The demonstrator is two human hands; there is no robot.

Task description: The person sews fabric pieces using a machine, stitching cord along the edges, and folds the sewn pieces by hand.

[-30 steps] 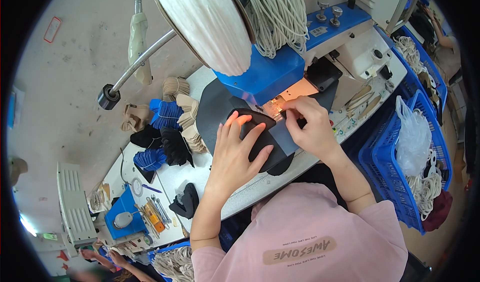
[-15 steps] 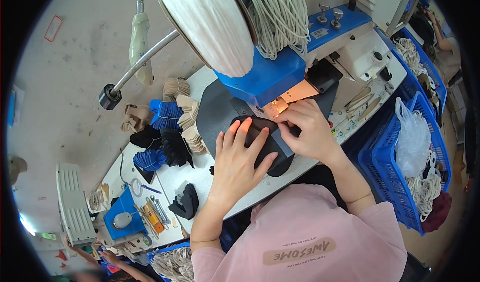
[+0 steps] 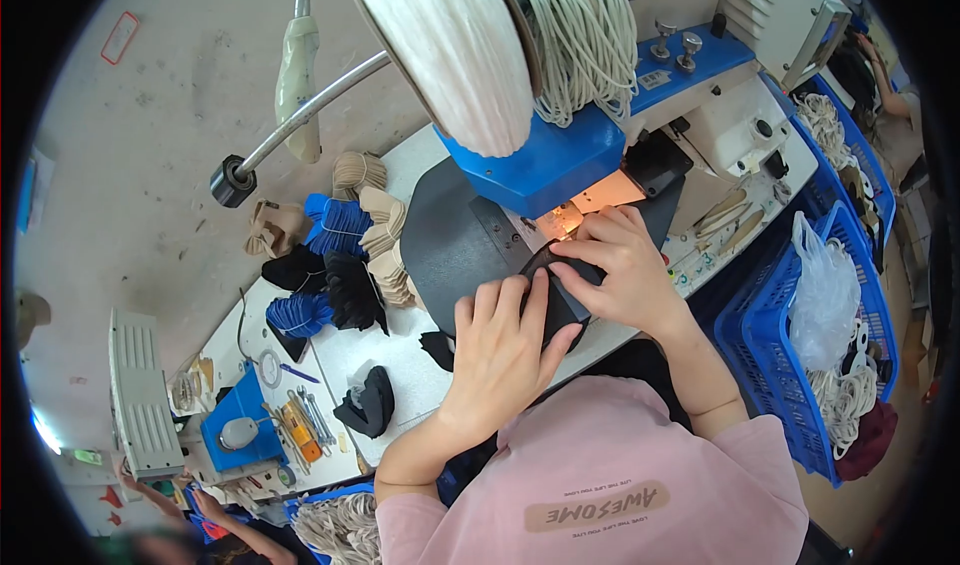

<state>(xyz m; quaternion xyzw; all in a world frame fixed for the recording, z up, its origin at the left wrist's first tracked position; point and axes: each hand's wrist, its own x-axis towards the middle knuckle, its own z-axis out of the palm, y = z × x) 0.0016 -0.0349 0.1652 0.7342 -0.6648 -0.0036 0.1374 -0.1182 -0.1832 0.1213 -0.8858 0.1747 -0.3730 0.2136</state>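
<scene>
A piece of black fabric (image 3: pixel 541 259) lies at the front of the dark work plate (image 3: pixel 438 237), below the blue head (image 3: pixel 545 173) of a machine that looks like a sewing machine. My left hand (image 3: pixel 505 350) rests over the fabric from the left, fingers bent and gripping its edge. On the other side my right hand (image 3: pixel 632 280) pinches the fabric's upper edge between thumb and index finger. An orange light falls on the metal working area (image 3: pixel 560 223) just beyond my fingertips. Much of the fabric is hidden beneath my hands.
Bundles of blue straps (image 3: pixel 335 225), beige straps (image 3: pixel 380 210) and black straps (image 3: pixel 352 293) lie left of the plate. A dark crumpled cloth (image 3: pixel 370 405) sits nearer me. Blue crates (image 3: pixel 740 330) stand at right. A white spool (image 3: pixel 450 55) hangs above. Other people work at both sides.
Both hands have drawn slightly toward me with the fabric, away from the lit area. My left fingers, spread flat before, are now bent closer together, and the fabric's edge is lifted.
</scene>
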